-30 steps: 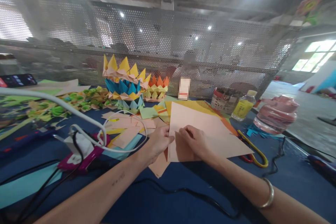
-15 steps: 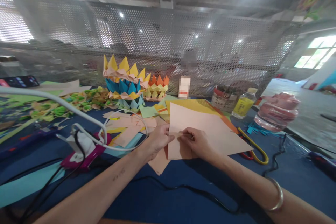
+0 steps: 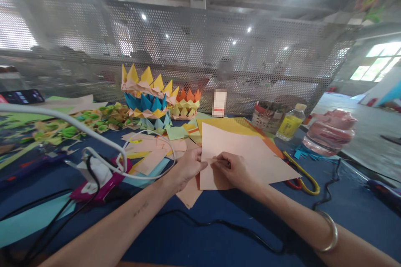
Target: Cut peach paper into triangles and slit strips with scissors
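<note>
A large pale pink sheet of paper [image 3: 250,156] lies in front of me, its left side lifted a little. At its left edge my left hand [image 3: 189,167] pinches the paper between thumb and fingers. My right hand [image 3: 233,169] is closed, its fingertips pressed together on the sheet near that edge; whether they grip a fold is hidden. Under the sheet are yellow paper [image 3: 230,125] and another pink piece [image 3: 189,197]. Scissors with yellow and red handles [image 3: 308,179] stick out from beneath its right corner.
Folded paper crowns [image 3: 147,96] stand stacked at the back, beside green paper scraps [image 3: 72,127]. A purple power strip [image 3: 97,187] with a white cable [image 3: 81,127] sits at left. A yellow-labelled bottle [image 3: 291,123] and a pink bottle [image 3: 328,133] stand right. A black cord [image 3: 225,223] crosses the front.
Both hands keep their hold and place on the pink sheet. The view has shifted very slightly; nothing else has visibly moved.
</note>
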`<state>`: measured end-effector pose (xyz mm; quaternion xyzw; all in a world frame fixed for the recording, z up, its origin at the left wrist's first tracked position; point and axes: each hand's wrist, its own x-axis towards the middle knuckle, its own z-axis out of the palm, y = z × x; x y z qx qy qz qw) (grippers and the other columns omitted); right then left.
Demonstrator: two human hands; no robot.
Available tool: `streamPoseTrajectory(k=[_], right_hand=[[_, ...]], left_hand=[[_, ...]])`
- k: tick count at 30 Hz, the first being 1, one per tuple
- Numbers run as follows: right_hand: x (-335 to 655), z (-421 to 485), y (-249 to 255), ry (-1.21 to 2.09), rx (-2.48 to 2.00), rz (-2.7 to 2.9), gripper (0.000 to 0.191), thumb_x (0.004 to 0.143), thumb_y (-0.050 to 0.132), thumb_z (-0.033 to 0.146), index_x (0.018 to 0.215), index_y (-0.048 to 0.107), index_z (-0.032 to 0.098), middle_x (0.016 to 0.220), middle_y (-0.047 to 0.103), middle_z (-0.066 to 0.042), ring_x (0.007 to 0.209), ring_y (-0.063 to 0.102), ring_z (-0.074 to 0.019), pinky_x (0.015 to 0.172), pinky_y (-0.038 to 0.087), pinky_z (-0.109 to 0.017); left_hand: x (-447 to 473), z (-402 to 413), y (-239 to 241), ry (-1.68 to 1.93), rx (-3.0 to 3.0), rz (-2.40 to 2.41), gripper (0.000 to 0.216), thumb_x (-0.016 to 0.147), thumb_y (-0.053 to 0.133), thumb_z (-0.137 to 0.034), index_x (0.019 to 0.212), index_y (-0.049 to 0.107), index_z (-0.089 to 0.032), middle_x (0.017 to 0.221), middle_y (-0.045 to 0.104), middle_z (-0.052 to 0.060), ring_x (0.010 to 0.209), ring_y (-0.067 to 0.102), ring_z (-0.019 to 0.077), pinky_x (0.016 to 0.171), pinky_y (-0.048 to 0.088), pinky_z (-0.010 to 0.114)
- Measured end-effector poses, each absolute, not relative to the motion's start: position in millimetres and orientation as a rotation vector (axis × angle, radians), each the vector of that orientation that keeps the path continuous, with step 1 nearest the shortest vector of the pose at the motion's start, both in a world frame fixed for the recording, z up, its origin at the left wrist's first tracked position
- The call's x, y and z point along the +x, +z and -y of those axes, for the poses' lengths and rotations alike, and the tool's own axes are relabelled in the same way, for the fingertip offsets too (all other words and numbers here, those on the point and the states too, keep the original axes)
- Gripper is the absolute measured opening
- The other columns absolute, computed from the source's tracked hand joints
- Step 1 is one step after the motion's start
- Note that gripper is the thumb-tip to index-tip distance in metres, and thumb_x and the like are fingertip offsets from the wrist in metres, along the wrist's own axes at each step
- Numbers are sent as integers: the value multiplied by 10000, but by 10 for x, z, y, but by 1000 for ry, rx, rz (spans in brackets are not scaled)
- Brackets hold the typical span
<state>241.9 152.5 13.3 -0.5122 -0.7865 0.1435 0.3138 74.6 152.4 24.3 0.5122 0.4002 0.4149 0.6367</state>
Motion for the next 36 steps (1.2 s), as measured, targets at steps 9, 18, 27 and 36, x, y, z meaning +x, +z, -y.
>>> streamPoseTrajectory(k=[9, 18, 27, 36], right_hand=[[2431, -1501, 161, 401, -1360, 2086, 181, 806, 570, 315, 836, 683, 177, 665, 673, -18, 579, 562, -133, 531, 369, -222], [2429, -1503, 153, 408, -1378, 2082, 185, 806, 584, 326, 854, 691, 183, 659, 671, -17, 589, 567, -137, 550, 372, -230], [2436, -1502, 154, 402, -1359, 2099, 159, 805, 589, 313, 849, 681, 190, 674, 678, -17, 590, 578, -144, 551, 383, -234], [2438, -1529, 107, 395, -1338, 2097, 140, 812, 586, 305, 832, 673, 197, 732, 704, -21, 637, 610, -149, 573, 410, -234]], left_hand=[[733, -1518, 236, 938, 1202, -929, 392, 612, 551, -36, 991, 629, -98, 708, 703, 50, 622, 637, 162, 594, 440, 243], [737, -1513, 243, 941, 1185, -889, 382, 586, 576, -54, 962, 626, -98, 752, 720, 62, 652, 654, 178, 640, 467, 271], [732, -1516, 239, 945, 1160, -879, 413, 570, 598, -53, 978, 638, -95, 705, 715, 57, 668, 664, 192, 637, 466, 264], [730, -1534, 206, 941, 1192, -867, 402, 564, 588, -59, 961, 636, -101, 743, 716, 65, 655, 659, 188, 617, 453, 254]])
